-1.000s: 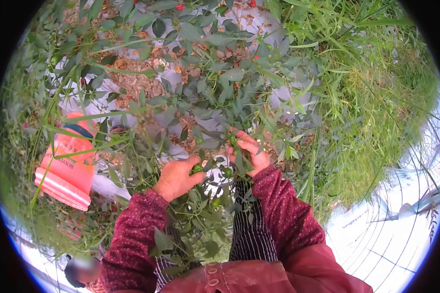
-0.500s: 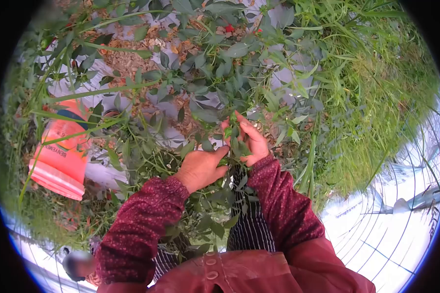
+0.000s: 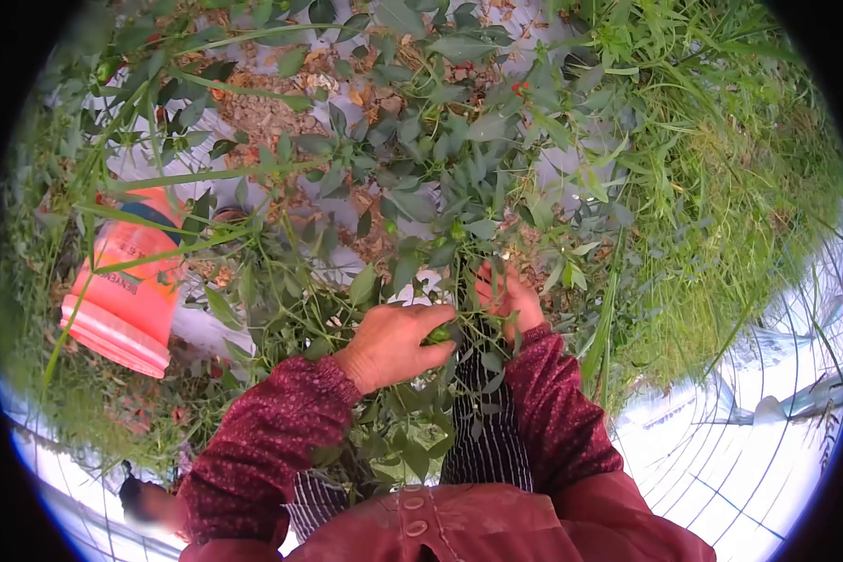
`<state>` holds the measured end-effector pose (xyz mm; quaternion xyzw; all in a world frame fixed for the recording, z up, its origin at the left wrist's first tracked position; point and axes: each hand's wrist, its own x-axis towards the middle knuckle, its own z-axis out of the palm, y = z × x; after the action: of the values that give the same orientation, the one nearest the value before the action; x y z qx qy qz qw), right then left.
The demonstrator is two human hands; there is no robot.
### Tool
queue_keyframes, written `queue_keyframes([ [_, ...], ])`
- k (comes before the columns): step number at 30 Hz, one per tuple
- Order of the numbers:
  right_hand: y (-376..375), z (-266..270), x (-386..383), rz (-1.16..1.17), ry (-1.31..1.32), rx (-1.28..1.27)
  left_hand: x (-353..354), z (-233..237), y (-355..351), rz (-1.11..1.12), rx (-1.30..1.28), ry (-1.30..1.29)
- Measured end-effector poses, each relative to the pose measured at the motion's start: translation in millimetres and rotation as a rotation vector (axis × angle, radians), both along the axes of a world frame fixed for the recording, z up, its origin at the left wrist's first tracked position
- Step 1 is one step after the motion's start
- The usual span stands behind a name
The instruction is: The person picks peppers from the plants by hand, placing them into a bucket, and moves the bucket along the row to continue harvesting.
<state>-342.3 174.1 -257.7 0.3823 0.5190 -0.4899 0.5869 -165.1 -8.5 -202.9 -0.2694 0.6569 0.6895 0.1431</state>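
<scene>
My left hand (image 3: 395, 348) is closed, with a small green pepper (image 3: 438, 334) between its thumb and fingers, in among the leaves of a pepper plant (image 3: 421, 248). Just right of it, my right hand (image 3: 509, 296) is half hidden by thin stems and leaves. Its fingers are loosely bent and apart, and no fruit shows in them. Both wrists come out of dark red patterned sleeves. Small red fruits (image 3: 520, 88) hang further up in the foliage.
An orange-red bucket (image 3: 126, 290) lies on its side at the left, with grass blades across it. Pale ground sheeting (image 3: 211, 330) and dry soil (image 3: 262, 112) show between plants. Tall grass (image 3: 712, 215) lines the right. Another person (image 3: 150, 501) is partly visible at lower left.
My hands have moved apart: the right lower and to the right, the left slightly to the right and down. A green pepper now shows in my left hand.
</scene>
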Motion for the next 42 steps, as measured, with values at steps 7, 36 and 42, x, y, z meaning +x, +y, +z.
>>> queue_keyframes([
  [7,-53.7,-27.8,60.6,0.431,0.004,-0.295,-2.3,1.8,-4.3,0.074,0.08,0.039],
  [36,-40.9,95.0,6.7,0.681,0.025,-0.006,17.9,22.6,-12.0,-0.069,0.131,-0.144],
  [42,-118.0,97.4,-4.5,1.392,0.629,-0.019,28.3,28.6,1.8,-0.048,0.235,-0.253],
])
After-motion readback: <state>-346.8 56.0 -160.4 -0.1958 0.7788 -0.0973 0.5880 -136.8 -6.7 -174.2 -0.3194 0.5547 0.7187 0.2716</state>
